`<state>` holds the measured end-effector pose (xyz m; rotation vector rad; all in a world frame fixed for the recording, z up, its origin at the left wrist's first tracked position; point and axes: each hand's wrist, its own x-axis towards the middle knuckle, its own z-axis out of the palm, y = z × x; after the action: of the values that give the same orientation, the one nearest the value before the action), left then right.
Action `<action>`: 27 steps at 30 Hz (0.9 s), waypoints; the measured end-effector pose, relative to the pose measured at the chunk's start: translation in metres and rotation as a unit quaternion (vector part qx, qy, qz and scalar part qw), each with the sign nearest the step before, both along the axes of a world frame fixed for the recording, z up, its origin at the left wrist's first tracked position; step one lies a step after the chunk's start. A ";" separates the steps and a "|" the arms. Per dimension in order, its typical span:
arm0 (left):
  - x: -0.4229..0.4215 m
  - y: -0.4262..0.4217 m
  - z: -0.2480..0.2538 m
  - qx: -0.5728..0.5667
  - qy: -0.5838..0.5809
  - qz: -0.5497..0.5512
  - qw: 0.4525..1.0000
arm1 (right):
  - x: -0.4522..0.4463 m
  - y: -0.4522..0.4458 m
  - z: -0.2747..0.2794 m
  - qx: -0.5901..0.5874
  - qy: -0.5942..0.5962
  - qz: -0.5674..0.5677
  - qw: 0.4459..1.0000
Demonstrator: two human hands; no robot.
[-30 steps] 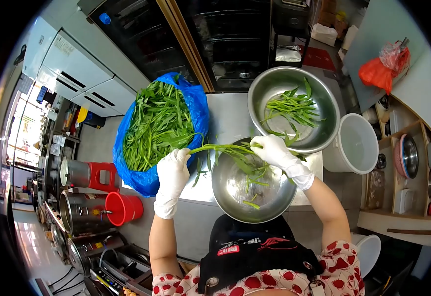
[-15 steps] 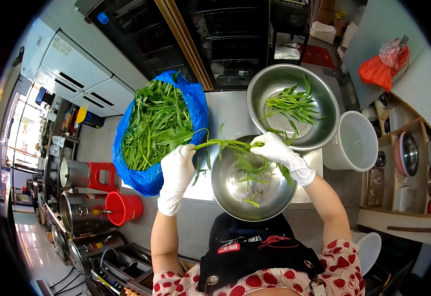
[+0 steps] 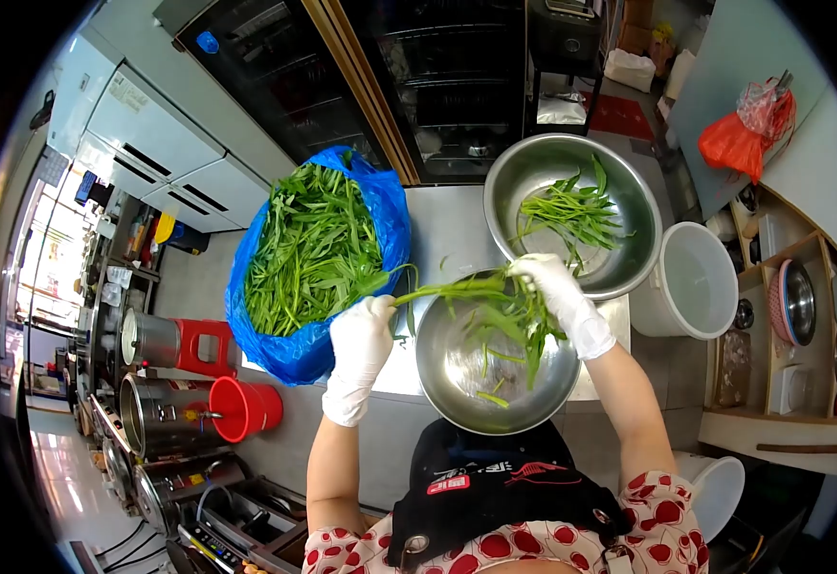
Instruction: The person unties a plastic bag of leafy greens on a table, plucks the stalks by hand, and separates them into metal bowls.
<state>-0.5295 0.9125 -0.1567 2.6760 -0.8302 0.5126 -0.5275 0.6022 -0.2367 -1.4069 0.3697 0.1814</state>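
Water spinach stems [image 3: 461, 289] stretch between my two white-gloved hands. My left hand [image 3: 361, 340] pinches one end of them, beside the blue bag. At the leafy end, my right hand [image 3: 550, 284] is closed around the greens, and leaves hang below it. Beneath the stems sits a steel bowl [image 3: 437, 378] with some loose leaves and short stem pieces inside. A larger steel basin [image 3: 638, 182], behind my right hand, holds a small bundle of water spinach [image 3: 574, 212]. The blue bag [image 3: 394, 206] on the left is heaped with leafy water spinach [image 3: 308, 249].
A white bucket [image 3: 696, 277] stands right of the basin, near wooden shelves [image 3: 758, 368]. To the left are a red bucket [image 3: 263, 407], a red stool [image 3: 203, 346] and steel pots [image 3: 155, 407]. Glass-door cabinets [image 3: 428, 57] are behind the metal table [image 3: 437, 220].
My right hand has moved slightly up and right, with more leaves now hanging from it. My left hand has shifted a little right and down. The view has tilted slightly.
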 end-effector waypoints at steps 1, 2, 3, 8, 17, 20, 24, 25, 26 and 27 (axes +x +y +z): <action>0.001 0.008 0.001 0.004 -0.010 0.035 0.999 | -0.001 -0.011 0.004 -0.014 -0.016 -0.032 0.999; 0.004 0.018 0.004 0.000 -0.015 0.050 0.999 | 0.002 -0.029 0.001 0.044 0.024 -0.043 0.998; 0.005 0.023 0.006 0.012 -0.018 0.043 0.999 | 0.003 -0.038 -0.005 0.015 0.003 -0.061 0.998; 0.000 0.007 0.017 0.037 -0.043 0.002 0.998 | -0.005 -0.002 0.090 -0.202 -0.106 0.103 0.968; -0.008 -0.014 0.012 0.017 -0.082 -0.052 0.995 | -0.014 0.046 0.079 -0.343 -0.191 0.292 0.872; -0.009 -0.015 0.008 -0.007 -0.055 -0.050 0.997 | -0.015 0.047 0.067 -0.339 -0.180 0.284 0.879; -0.013 -0.015 0.004 -0.007 0.001 -0.051 0.999 | -0.014 0.043 0.058 -0.297 -0.156 0.231 0.913; -0.014 -0.017 0.001 -0.007 0.008 -0.049 0.999 | -0.012 0.041 0.055 -0.275 -0.136 0.218 0.926; -0.014 -0.018 -0.004 0.003 -0.004 -0.052 0.999 | -0.011 0.039 0.053 -0.253 -0.116 0.206 0.938; -0.014 -0.020 -0.008 -0.004 0.001 -0.058 0.998 | -0.010 0.037 0.053 -0.221 -0.091 0.204 0.949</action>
<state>-0.5438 0.8921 -0.1652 2.6025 -0.9739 0.4846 -0.5375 0.6394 -0.1842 -1.9218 -0.0470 0.3177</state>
